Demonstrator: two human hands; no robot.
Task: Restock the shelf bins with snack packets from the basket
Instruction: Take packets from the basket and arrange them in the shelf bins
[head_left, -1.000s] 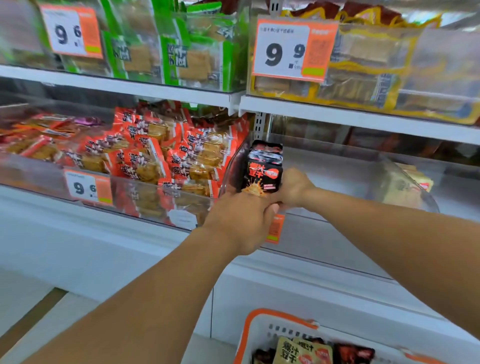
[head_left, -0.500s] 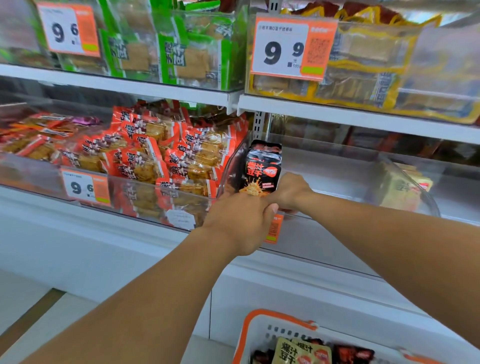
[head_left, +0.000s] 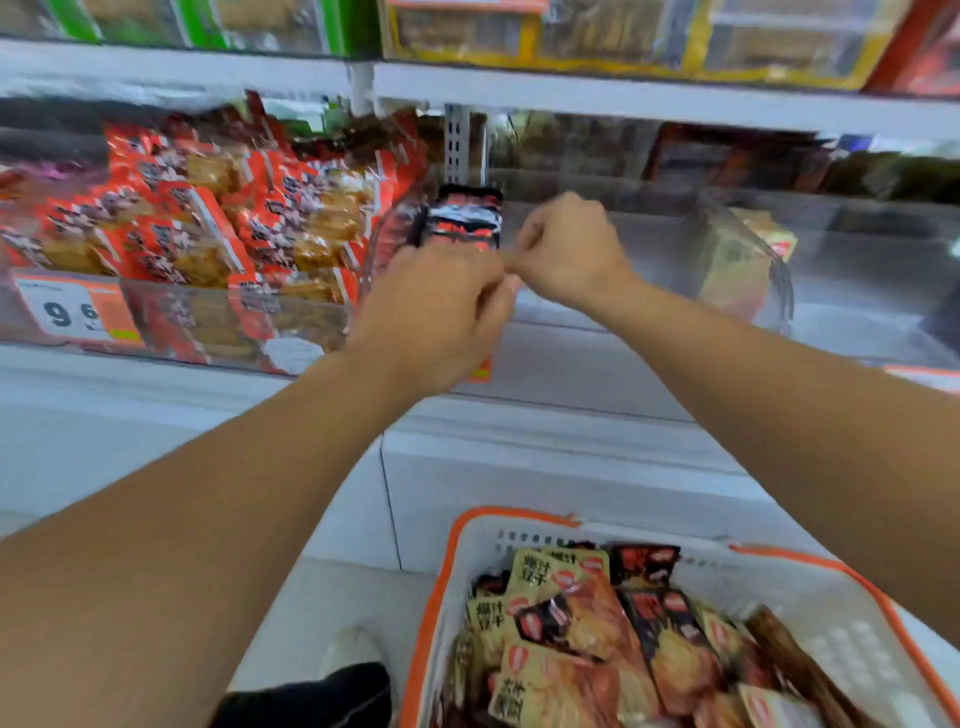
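A stack of black snack packets stands upright against the left wall of a clear shelf bin. My left hand is right in front of the stack's lower part with its fingers curled. Blur and the back of the hand hide whether it grips the packets. My right hand is just right of the stack, apart from it, its fingers curled on nothing and its thumb pointing toward my left hand. Below, the white basket with an orange rim holds several black and tan snack packets.
The bin to the left is full of red packets and carries a price tag. A pale packet lies at the right of the clear bin. Above is a shelf with green and yellow packs. A dark shoe is on the floor.
My right hand has let go of the black packets and moved a little right. The view has tilted down, so more of the basket shows. My left hand stays in front of the stack.
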